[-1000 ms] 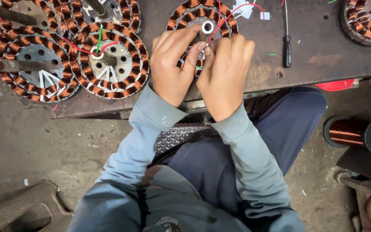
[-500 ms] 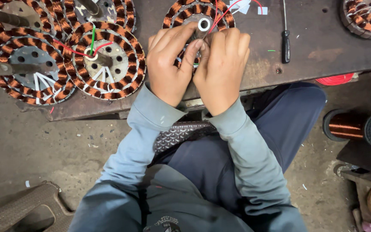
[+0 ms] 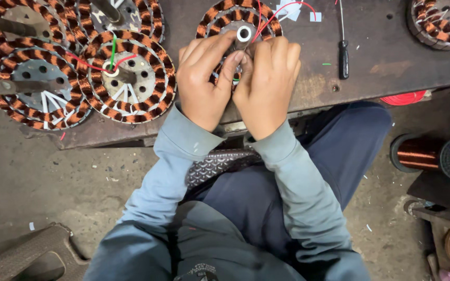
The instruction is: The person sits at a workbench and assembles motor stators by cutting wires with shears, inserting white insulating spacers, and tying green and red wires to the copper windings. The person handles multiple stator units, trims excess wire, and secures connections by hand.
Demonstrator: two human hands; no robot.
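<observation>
A round motor stator [image 3: 220, 15] wound with copper coils lies on the dark metal workbench [image 3: 386, 57] right in front of me. A metal shaft [image 3: 244, 34] stands up from its middle, and red wires [image 3: 287, 8] arc off it. My left hand [image 3: 204, 83] and my right hand [image 3: 266, 86] rest side by side on the stator's near half. Their fingertips pinch together at something small beside the shaft. What they pinch is hidden by the fingers.
Several more copper-wound stators [image 3: 126, 78] lie at the left of the bench and one [image 3: 438, 21] at the far right. A black-handled screwdriver [image 3: 343, 49] lies right of my hands. A copper wire spool [image 3: 428, 153] sits at the right, by the floor.
My hands have stayed on the same stator, with the fingers shifting slightly near the shaft. The view has drifted a little.
</observation>
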